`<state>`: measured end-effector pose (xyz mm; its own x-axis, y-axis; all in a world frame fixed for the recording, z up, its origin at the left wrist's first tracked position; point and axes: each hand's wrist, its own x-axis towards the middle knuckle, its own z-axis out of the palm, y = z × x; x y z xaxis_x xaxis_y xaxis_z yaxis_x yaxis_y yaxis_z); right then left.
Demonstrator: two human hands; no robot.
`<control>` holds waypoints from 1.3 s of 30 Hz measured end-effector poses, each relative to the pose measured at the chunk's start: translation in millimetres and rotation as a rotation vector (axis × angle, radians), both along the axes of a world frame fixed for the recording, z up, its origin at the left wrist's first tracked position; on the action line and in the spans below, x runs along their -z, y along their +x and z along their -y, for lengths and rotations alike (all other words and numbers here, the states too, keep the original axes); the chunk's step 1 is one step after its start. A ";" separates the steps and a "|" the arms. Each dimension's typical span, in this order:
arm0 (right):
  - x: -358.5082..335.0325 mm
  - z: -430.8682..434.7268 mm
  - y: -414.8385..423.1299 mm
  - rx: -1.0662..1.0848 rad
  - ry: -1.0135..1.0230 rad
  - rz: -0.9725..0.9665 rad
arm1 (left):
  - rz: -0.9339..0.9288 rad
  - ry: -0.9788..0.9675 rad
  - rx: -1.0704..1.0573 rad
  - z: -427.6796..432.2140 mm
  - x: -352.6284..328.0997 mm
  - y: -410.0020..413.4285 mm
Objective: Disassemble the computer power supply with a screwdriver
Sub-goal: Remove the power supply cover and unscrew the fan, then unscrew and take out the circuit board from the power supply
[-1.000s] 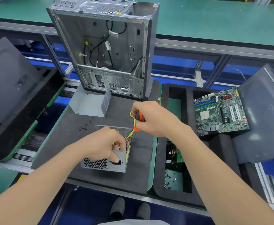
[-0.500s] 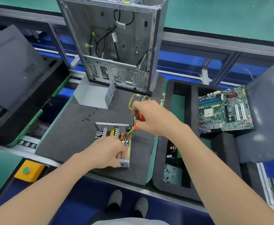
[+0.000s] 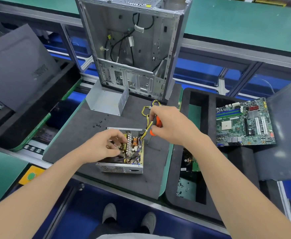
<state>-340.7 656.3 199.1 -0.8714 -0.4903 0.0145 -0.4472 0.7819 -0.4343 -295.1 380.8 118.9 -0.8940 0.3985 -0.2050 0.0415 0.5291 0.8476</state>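
The open power supply (image 3: 120, 168) lies on the dark foam mat (image 3: 72, 140), its circuit board and coils exposed from above. My left hand (image 3: 103, 145) reaches into the box with fingers curled among the components. My right hand (image 3: 172, 125) grips an orange-and-black screwdriver (image 3: 156, 124), tip down just right of the box, beside the yellow and black cable bundle (image 3: 145, 116). The removed grey metal cover (image 3: 106, 100) stands behind the supply. Several small black screws (image 3: 99, 122) lie loose on the mat.
An empty computer case (image 3: 132, 49) stands upright at the mat's far edge. A black foam tray (image 3: 200, 152) at right holds a green motherboard (image 3: 244, 121) and small parts. A dark side panel (image 3: 15, 66) leans at left. A yellow box with a green button (image 3: 31, 175) sits below.
My left hand let go of the supply's near corner and moved up into the open box. The supply now lies with its inside facing up. The right hand kept the screwdriver.
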 end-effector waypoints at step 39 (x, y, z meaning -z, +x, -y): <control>3.7 30.0 -3.7 0.445 -0.098 -0.108 | -0.143 -0.340 0.580 12.1 2.9 -50.5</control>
